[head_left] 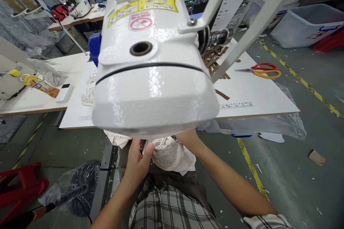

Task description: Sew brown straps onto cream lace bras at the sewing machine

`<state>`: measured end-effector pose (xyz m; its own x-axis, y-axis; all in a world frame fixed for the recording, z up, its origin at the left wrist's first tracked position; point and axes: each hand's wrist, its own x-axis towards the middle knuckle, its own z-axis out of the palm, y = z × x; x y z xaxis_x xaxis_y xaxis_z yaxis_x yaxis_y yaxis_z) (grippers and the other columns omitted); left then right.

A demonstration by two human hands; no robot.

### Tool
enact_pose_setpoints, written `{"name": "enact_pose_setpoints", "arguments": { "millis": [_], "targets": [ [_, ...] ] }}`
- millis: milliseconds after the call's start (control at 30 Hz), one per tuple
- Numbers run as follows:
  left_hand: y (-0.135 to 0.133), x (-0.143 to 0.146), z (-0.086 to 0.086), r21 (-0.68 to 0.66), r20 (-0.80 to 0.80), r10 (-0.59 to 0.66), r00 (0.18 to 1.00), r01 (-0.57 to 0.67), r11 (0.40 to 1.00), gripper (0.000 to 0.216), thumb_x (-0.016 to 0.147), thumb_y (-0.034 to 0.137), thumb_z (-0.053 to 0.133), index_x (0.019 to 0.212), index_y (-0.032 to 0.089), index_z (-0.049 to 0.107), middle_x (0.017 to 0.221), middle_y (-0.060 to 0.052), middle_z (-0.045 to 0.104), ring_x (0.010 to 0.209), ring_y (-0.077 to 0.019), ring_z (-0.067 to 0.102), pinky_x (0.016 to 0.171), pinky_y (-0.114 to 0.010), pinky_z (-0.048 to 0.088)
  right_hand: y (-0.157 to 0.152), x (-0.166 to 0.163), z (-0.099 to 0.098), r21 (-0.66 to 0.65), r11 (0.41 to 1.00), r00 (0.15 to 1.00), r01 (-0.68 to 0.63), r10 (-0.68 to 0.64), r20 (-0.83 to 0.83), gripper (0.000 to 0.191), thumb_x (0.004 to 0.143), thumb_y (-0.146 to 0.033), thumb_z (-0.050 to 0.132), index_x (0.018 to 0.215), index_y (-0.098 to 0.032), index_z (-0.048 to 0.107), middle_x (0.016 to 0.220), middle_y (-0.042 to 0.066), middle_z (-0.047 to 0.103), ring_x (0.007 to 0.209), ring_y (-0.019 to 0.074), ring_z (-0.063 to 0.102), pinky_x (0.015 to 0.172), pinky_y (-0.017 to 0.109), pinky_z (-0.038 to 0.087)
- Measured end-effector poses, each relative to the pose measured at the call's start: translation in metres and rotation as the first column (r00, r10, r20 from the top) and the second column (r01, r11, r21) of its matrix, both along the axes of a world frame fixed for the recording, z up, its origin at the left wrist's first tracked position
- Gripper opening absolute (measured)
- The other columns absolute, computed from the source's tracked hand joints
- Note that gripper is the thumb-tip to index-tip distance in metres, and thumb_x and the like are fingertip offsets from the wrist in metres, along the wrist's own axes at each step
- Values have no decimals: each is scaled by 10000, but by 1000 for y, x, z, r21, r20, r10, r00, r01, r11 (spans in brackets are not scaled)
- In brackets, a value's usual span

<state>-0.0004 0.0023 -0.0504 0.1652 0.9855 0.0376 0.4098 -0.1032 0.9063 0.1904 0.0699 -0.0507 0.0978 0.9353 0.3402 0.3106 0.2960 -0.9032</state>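
Note:
A pale lace garment (172, 155), which looks like a bra, hangs below the head of a white sewing machine (156, 93), over my lap. My left hand (138, 162) is at the garment's left side, with thumb and fingers apart. The thumb reaches the lace edge, and the machine head partly covers the fingertips. On the right, my right hand (188, 139) reaches in beside the lace under the machine head, which hides its fingers. The needle area is also out of sight behind the head.
Red-and-orange-handled scissors (264, 71) lie on the white table (258, 94) at right, near brown strips (215, 61). Left, a yellow-capped bottle (37, 84) lies beside a white box (64, 93). A red stool (24, 186) and a plastic-wrapped bundle (80, 186) are on the floor.

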Motion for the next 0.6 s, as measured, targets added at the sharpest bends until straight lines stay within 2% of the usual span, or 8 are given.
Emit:
{"name": "enact_pose_setpoints", "arguments": {
  "millis": [100,200,333,500,600],
  "targets": [
    [4,-2,-7,-112,105,-29,994,41,993,450,996,499,455,1294,168,520,1278,-155,642,1206,-255,617,1012,-387,503,-9,-1,-4,-11,1000,996,16,-17,-85,150,936,-381,550,984,-244,589,1064,81,637,764,185,604,703,362,543],
    [5,-3,-7,-106,40,-8,999,12,994,452,955,502,542,1252,161,549,1220,-138,670,1122,-256,645,944,-370,520,-22,-3,-10,-50,998,989,35,-42,-143,136,921,-354,570,972,-228,557,977,57,634,779,167,593,719,324,526],
    [6,-2,2,-72,-51,8,999,-12,997,409,921,491,597,1163,163,569,1125,-104,698,1014,-235,662,861,-336,521,-38,-7,-12,-83,997,977,3,-21,-213,153,900,-362,592,936,-226,533,913,32,597,777,152,581,736,307,523],
    [6,2,12,-31,-138,43,990,-47,998,338,908,484,611,1044,177,570,1091,-90,699,973,-225,664,802,-314,514,-49,-11,-9,-66,998,985,-11,0,-170,189,858,-359,636,938,-223,532,867,7,567,739,138,565,692,296,503],
    [6,3,16,-11,-180,67,981,-70,997,369,897,479,628,1104,180,570,1072,-79,695,954,-225,657,795,-315,504,-53,-12,-8,-88,996,992,-1,-10,-123,221,845,-366,651,956,-217,531,833,-2,560,723,133,553,665,282,482]
  ]
}}
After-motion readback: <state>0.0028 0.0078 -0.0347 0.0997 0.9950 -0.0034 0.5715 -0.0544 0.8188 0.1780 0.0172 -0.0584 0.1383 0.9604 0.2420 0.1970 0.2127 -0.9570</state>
